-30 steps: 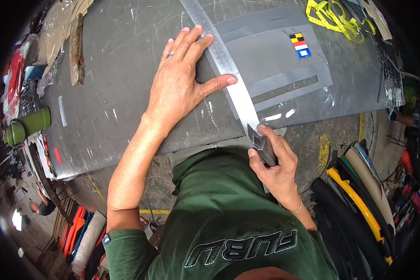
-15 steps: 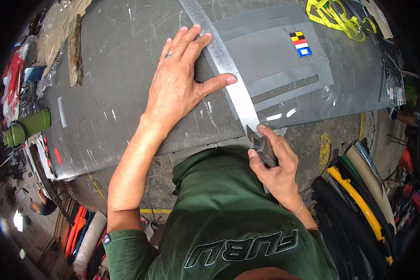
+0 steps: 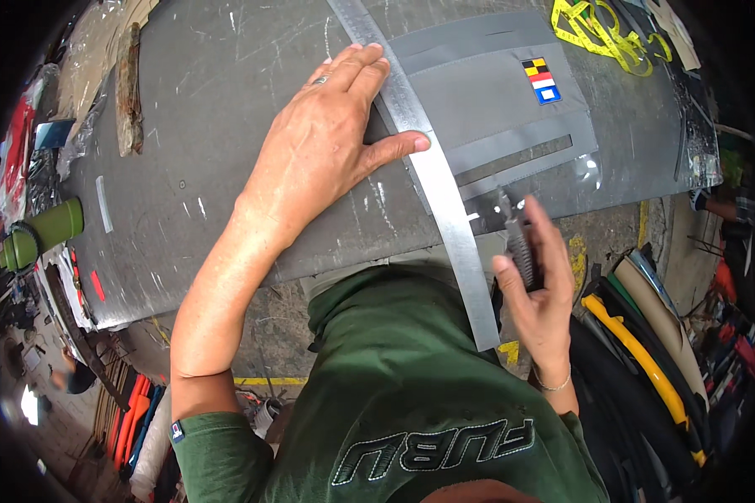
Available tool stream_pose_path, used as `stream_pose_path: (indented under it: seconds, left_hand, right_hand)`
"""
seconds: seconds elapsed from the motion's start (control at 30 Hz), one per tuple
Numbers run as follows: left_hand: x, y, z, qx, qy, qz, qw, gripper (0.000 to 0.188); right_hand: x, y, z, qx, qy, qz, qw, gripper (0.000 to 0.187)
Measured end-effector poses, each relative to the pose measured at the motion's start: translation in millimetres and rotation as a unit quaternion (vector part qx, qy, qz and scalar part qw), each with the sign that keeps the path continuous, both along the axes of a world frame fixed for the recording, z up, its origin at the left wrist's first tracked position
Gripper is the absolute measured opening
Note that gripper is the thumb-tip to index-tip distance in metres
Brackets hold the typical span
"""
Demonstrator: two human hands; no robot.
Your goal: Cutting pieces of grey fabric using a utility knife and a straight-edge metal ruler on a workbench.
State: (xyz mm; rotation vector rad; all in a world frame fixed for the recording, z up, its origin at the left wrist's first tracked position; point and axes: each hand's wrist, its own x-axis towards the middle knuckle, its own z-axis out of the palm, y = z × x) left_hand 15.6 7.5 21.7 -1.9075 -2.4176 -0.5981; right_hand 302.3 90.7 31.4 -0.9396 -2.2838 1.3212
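A long metal ruler [image 3: 445, 189] lies aslant over the table, along the left side of a grey fabric panel [image 3: 478, 92]. Its near end juts past the table's front edge toward my shirt. My left hand [image 3: 315, 134] presses flat on the ruler, with fingertips and thumb stretched out on the metal. My right hand [image 3: 552, 281] grips a dark utility knife [image 3: 522, 247], its tip pointing away from me. The knife is to the right of the ruler, near the table's front edge and apart from the ruler. A coloured patch [image 3: 541, 80] sits on the panel, above a slot-like opening.
The scuffed grey table [image 3: 201, 159] carries a yellow tape measure [image 3: 591, 38] at far right, a rough wooden stick [image 3: 129, 92] and a green bottle [image 3: 59, 226] at left. Rolls of material [image 3: 637, 352] stand at lower right, with more orange rolls [image 3: 138, 411] at lower left.
My right hand, with the knife, has moved right and slightly away from me, off the ruler's near end. That end now shows fully. My left hand stays pressed on the ruler.
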Motion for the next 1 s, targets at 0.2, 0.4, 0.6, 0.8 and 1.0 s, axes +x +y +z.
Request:
stream_pose_path:
  seconds: [0.2,0.4,0.6,0.8,1.0]
  left_hand:
    - [1.3,0.2,-0.4,0.01,-0.023,0.006,1.0,0.078]
    - [1.2,-0.9,0.5,-0.002,-0.039,-0.003,0.999,0.075]
    - [2.2,-0.8,4.9,-0.026,-0.069,0.004,0.997,0.071]
    - [1.5,-0.9,1.8,-0.026,-0.076,0.01,0.997,0.072]
    - [1.8,-0.6,2.2,-0.026,-0.077,0.011,0.997,0.072]
  right_hand:
    - [-47.6,15.4,19.1,0.013,0.01,0.013,1.0,0.054]
    - [-106.3,29.6,10.1,0.136,-0.032,0.076,0.987,0.055]
    - [-124.2,28.5,9.2,0.134,-0.057,0.056,0.988,0.062]
    - [-126.4,31.7,13.7,0.124,-0.097,0.082,0.984,0.063]
    - [-128.0,29.6,10.7,0.127,-0.074,0.063,0.987,0.063]
